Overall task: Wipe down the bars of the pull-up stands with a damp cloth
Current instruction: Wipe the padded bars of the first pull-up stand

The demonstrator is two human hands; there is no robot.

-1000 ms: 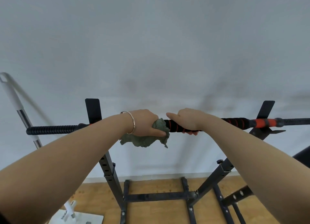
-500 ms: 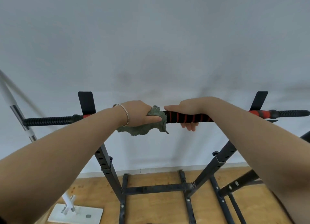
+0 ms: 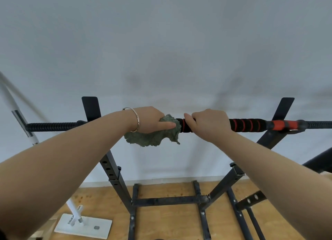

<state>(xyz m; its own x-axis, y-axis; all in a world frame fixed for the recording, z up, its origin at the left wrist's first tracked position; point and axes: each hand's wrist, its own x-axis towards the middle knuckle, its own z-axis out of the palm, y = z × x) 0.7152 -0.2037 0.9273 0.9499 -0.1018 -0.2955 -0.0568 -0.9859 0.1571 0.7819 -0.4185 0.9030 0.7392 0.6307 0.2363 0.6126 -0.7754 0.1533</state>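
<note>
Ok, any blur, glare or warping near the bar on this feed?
Head view: black-and-red foam-padded bar and grey-green cloth sharp, no glare; faint shadows on the white wall; wide-angle warp splays the black steel uprights; white pole at left smeared.

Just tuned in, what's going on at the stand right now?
A person is wiping the bar of a pull-up stand. The left hand grips a green cloth against the bar near its middle, with the loose part hanging below. The right hand grips the black-and-red foam sleeve just right of the cloth. The hands are close together but not touching.
</note>
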